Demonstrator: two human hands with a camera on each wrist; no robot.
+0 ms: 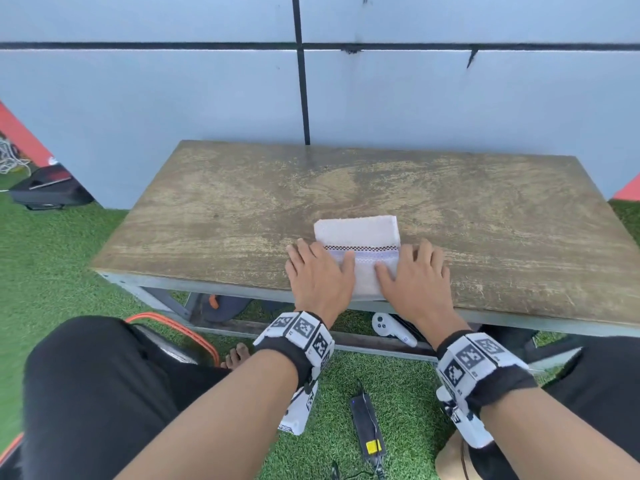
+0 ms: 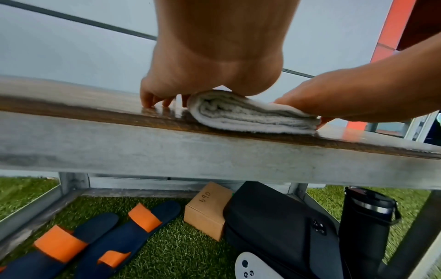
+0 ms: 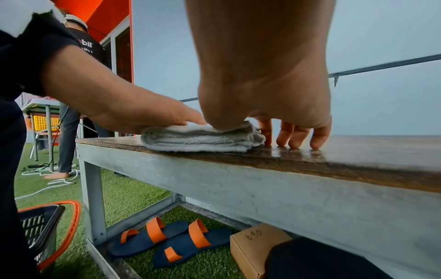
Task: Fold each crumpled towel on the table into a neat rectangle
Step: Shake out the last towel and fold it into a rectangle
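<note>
A white towel (image 1: 356, 232) with a checked stripe lies folded into a small thick rectangle at the near edge of the wooden table (image 1: 225, 202). My left hand (image 1: 317, 271) lies flat on its left side and my right hand (image 1: 414, 271) on its right side. The thumbs lie on the cloth and the other fingers reach past it onto the tabletop. The left wrist view shows the towel's layered front edge (image 2: 250, 115) under the palm of the left hand (image 2: 210, 75). In the right wrist view the towel (image 3: 198, 140) sits beneath the right hand (image 3: 262, 85), whose fingertips (image 3: 296, 139) touch the wood.
A grey panelled wall stands behind the table. Under it, on green turf, lie blue and orange sandals (image 2: 95, 236), a cardboard box (image 2: 207, 211), a black bag (image 2: 274, 226), a black bottle (image 2: 365, 217) and a white controller (image 1: 391, 327). An orange-rimmed basket (image 3: 47, 226) is at my left.
</note>
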